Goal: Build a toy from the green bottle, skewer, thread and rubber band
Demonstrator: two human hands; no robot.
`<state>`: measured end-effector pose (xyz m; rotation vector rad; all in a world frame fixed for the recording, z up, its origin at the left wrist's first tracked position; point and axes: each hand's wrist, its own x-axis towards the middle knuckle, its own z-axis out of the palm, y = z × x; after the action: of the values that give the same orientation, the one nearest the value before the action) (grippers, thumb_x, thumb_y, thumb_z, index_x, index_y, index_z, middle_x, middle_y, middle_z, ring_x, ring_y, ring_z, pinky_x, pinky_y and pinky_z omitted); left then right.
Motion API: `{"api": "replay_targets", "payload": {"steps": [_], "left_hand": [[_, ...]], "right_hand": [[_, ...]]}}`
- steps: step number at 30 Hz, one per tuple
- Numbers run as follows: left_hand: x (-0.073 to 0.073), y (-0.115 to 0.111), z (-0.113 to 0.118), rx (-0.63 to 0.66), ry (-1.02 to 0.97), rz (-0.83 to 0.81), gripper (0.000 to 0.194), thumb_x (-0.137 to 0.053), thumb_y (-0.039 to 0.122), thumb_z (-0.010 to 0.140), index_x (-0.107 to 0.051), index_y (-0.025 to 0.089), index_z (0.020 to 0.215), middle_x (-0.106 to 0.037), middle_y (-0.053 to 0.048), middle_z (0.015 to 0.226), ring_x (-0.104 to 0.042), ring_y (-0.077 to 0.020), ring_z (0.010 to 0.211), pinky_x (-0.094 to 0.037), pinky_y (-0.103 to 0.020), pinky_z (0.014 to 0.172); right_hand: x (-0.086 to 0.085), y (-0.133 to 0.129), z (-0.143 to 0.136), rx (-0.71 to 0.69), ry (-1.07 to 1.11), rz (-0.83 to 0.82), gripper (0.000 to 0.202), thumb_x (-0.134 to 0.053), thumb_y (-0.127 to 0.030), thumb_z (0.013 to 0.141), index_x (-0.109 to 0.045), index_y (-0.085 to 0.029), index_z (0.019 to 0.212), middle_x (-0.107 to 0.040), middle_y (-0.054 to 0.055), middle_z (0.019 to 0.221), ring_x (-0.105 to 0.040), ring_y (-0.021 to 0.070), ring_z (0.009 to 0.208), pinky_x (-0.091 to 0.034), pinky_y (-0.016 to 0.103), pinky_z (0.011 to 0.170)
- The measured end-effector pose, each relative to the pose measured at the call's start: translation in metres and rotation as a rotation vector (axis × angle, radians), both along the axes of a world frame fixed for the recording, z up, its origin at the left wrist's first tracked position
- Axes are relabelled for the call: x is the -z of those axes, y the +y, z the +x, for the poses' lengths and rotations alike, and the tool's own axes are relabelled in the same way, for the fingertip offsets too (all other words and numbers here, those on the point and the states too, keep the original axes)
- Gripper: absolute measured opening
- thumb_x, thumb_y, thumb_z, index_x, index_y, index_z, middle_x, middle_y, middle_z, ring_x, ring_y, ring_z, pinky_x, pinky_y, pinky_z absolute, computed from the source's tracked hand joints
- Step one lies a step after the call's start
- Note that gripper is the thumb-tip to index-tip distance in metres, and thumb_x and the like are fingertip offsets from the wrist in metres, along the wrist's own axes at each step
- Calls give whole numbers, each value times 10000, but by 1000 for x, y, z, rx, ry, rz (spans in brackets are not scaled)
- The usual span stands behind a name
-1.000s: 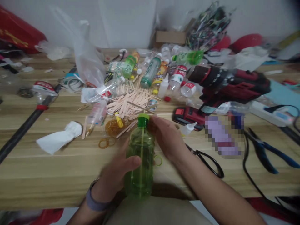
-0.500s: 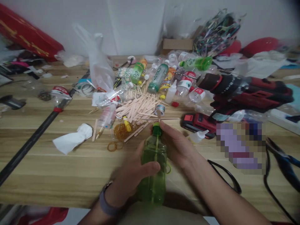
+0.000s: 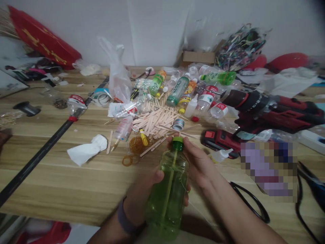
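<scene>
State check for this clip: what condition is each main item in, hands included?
Green bottle: capped, tilted, held
Left hand: closed around the bottle's body
Right hand: fingers at the bottle's cap
Drill: bit fitted, battery attached; power state cannot be told
Wooden sticks: loose pile
White tissue: crumpled
Green-labelled bottle: on its side, capped
</scene>
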<state>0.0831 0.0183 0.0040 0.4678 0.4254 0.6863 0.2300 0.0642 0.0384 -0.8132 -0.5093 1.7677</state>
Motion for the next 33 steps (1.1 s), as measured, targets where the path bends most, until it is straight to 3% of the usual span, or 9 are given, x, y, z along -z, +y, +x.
{"api": "replay_targets", "payload": {"steps": [5,8,10,14,18,21,25,28,33], "left_hand": [[-11,3,-3,-124,325,177,577,-811,399,751,-604,239,1265,-735,-46,1008,-680,-199,808,-527,-267,683],[-13,7,-3,-168,472,346,584,-784,378,783,-577,265,1318,-711,-28,1147,-647,-250,1034,-516,-317,848],[-14,9,-3,-185,523,410,584,-793,378,774,-584,261,1307,-708,-15,1130,-630,-266,1073,-498,-336,902],[-15,7,-4,-177,380,279,617,-823,377,726,-603,231,1283,-729,-27,1037,-663,-218,867,-509,-291,755],[-14,6,-4,-77,216,120,648,-793,493,705,-599,200,1249,-741,-39,872,-628,-149,608,-503,-246,593],[-9,11,-4,22,161,100,596,-748,609,667,-676,178,1072,-708,-32,767,-636,-151,598,-503,-231,565],[-2,22,-3,182,121,110,585,-562,701,711,-738,162,856,-692,-44,798,-587,-120,555,-443,-212,503],[3,27,0,206,116,136,618,-496,726,724,-752,181,860,-697,-36,777,-571,-120,547,-429,-211,492],[3,23,5,171,198,207,648,-545,751,713,-707,181,975,-700,-35,758,-651,-156,629,-490,-221,544]], "right_hand": [[2,2,1,14,-45,-22,290,-968,-334,591,-776,-199,760,-752,-5,732,-638,132,672,-505,218,627],[6,4,3,9,-39,-23,291,-962,-333,616,-776,-195,792,-754,-13,757,-645,119,690,-508,205,645],[7,4,4,-6,-26,-12,288,-951,-338,640,-780,-204,829,-764,-12,797,-660,126,731,-515,210,673],[5,3,4,-44,6,19,324,-960,-359,613,-788,-215,847,-779,12,856,-689,188,854,-535,257,738],[6,3,2,-46,49,37,346,-964,-405,588,-787,-244,838,-787,-5,886,-700,202,874,-551,278,744],[9,3,2,-32,81,58,335,-957,-426,598,-778,-275,838,-790,-36,894,-706,180,853,-564,270,748],[13,3,5,-6,106,122,308,-954,-398,614,-763,-300,834,-787,-48,903,-707,166,802,-576,263,714],[14,0,7,5,89,160,258,-913,-378,694,-756,-290,879,-784,-28,922,-710,172,770,-589,274,684],[10,-9,9,60,19,202,193,-809,-360,835,-722,-263,978,-754,3,922,-710,175,815,-598,260,659]]}}
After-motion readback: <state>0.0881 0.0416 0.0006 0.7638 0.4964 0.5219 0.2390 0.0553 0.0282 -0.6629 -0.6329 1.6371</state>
